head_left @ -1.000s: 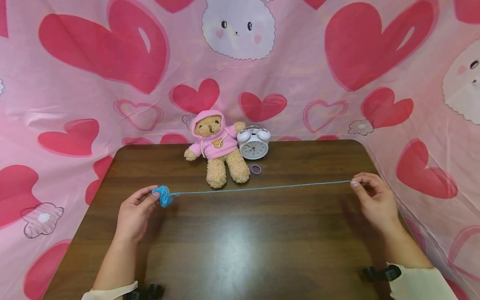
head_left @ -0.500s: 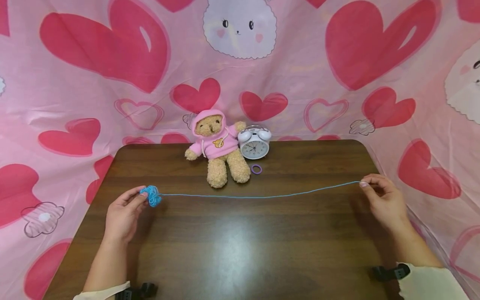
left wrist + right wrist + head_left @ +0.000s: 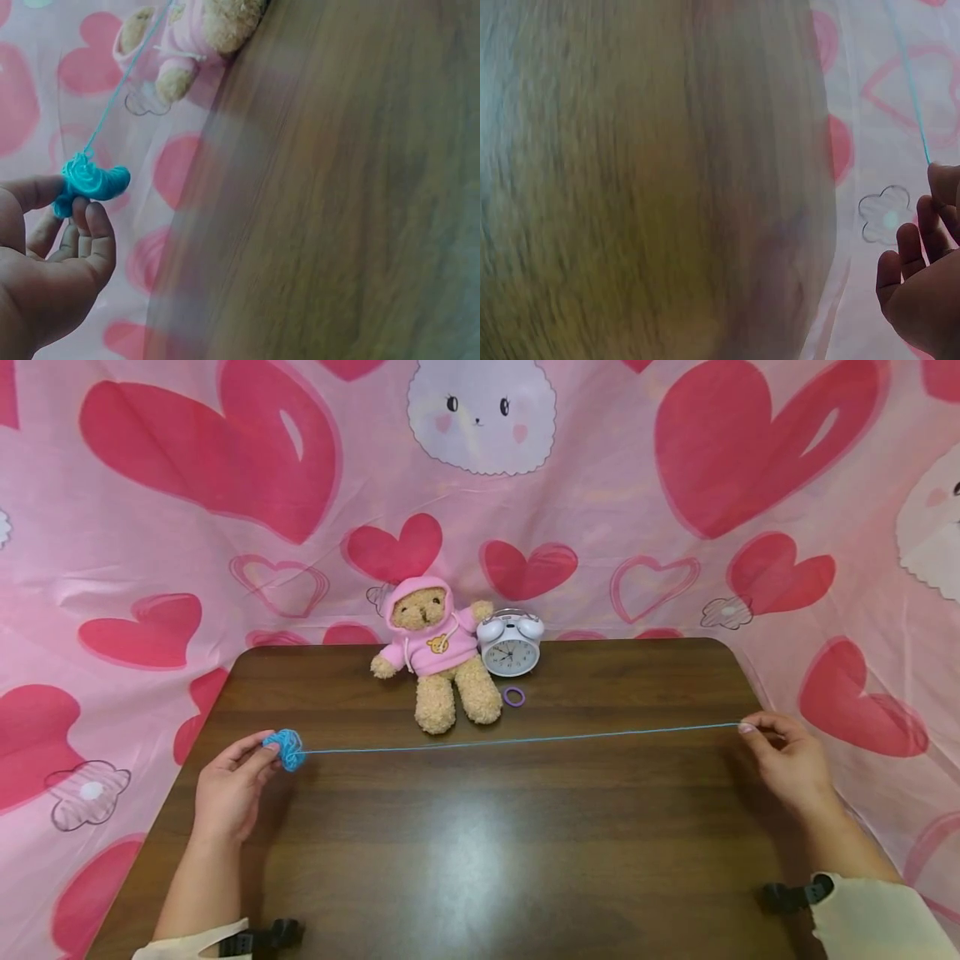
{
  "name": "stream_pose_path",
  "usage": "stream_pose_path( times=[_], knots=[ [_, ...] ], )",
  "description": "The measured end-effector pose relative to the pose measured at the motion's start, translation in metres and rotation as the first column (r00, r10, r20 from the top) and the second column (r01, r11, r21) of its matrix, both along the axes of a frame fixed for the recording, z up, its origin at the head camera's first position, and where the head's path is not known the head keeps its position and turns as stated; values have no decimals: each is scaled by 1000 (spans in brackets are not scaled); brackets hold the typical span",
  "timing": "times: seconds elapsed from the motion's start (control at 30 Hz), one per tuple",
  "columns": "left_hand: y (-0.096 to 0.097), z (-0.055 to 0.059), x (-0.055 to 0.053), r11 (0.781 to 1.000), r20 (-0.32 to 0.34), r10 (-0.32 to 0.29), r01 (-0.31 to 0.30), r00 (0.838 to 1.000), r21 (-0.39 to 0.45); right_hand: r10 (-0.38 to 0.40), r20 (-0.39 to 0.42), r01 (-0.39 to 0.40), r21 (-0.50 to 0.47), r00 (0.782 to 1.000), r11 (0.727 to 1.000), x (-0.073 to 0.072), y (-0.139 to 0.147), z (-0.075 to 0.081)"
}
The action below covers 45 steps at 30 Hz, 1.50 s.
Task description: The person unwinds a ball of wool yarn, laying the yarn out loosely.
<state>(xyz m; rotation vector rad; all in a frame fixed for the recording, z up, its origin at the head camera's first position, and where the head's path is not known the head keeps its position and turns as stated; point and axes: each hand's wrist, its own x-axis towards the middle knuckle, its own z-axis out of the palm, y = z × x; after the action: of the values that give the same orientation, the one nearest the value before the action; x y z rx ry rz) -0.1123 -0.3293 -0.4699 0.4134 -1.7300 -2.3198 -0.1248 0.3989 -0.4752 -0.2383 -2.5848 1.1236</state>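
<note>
My left hand point(image 3: 231, 793) pinches a small blue bundle of yarn point(image 3: 288, 750) between thumb and fingers, over the left side of the table. In the left wrist view the bundle point(image 3: 96, 180) looks loosely wound, with one strand leaving its top. That yarn strand point(image 3: 517, 741) runs nearly straight across the table to my right hand point(image 3: 797, 768). Thumb and forefinger there pinch its end. The right wrist view shows the strand point(image 3: 915, 97) rising from the fingertips of the right hand point(image 3: 922, 270), which is partly cut off by the frame edge.
A teddy bear point(image 3: 438, 647) in a pink hoodie sits at the back of the brown table point(image 3: 480, 843). Beside it stands a white alarm clock point(image 3: 511, 653), with a purple ring point(image 3: 513, 697) lying in front. A pink heart-print cloth point(image 3: 585, 493) hangs behind and at the sides.
Both hands have moved apart, left hand leftward and right hand rightward, so the strand between them is longer. It sagged half a second ago and is taut now.
</note>
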Motion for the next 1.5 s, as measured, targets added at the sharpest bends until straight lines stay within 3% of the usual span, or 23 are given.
stream_pose_path(
  times=[0.3,0.47,0.57,0.77,1.03,1.23,1.5],
  knots=[
    [-11,3,-2,994,32,98,-100,995,44,0,51,-2,33,999,999,-2,10,-7],
    [-15,7,-5,971,65,210,-216,976,103,-5,75,-1,71,997,998,-5,12,-10],
    [-16,10,-6,961,76,237,-245,969,127,0,94,-10,105,996,994,-6,13,-12],
    [-14,6,-4,981,58,160,-165,985,103,50,156,-73,140,986,987,-11,13,-16],
    [0,0,-7,994,54,87,-91,995,57,87,301,-139,158,950,978,-13,17,-16],
    [15,-2,-12,999,64,37,-38,997,15,113,311,-188,223,944,957,-14,27,-15],
    [28,3,-16,1000,79,11,-10,997,-11,119,312,-196,229,942,953,-10,35,-14]
  ],
)
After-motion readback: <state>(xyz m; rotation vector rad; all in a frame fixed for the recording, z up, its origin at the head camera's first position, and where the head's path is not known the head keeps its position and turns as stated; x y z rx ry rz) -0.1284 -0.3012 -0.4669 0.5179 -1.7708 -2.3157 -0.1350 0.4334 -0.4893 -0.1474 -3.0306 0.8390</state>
